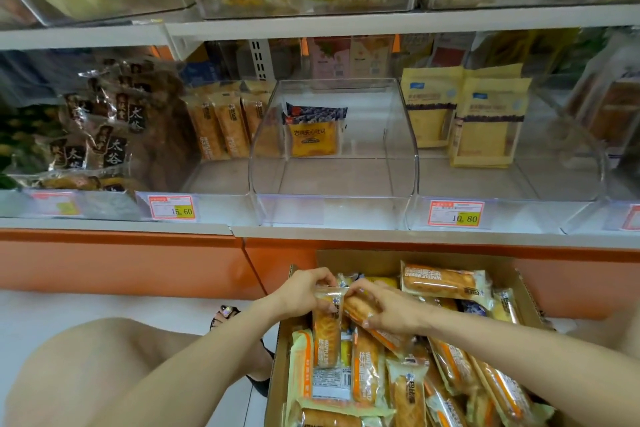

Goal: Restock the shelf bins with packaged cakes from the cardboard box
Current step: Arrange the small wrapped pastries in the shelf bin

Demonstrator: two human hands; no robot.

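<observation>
An open cardboard box (360, 258) on the floor below the shelf holds several orange packaged cakes (446, 281). Over its near-left part, my left hand (304, 291) grips the top of one upright cake packet (327, 329). My right hand (388, 310) is closed on a second cake packet (388, 336) that lies slanted beside the first. Above, a clear shelf bin (332, 208) stands in the middle of the shelf with only one yellow and blue packet (313, 135) at its back. The bin to its left (214, 180) holds a few matching cake packets (221, 125) at the rear.
Dark-labelled pastry bags (104, 128) fill the left bin. Yellow pouches (485, 121) stand in the right bin. Price tags (172, 207) hang on the bin fronts. An orange panel (121, 263) runs under the shelf. My knee (86, 367) and sandalled foot (225, 315) are left of the box.
</observation>
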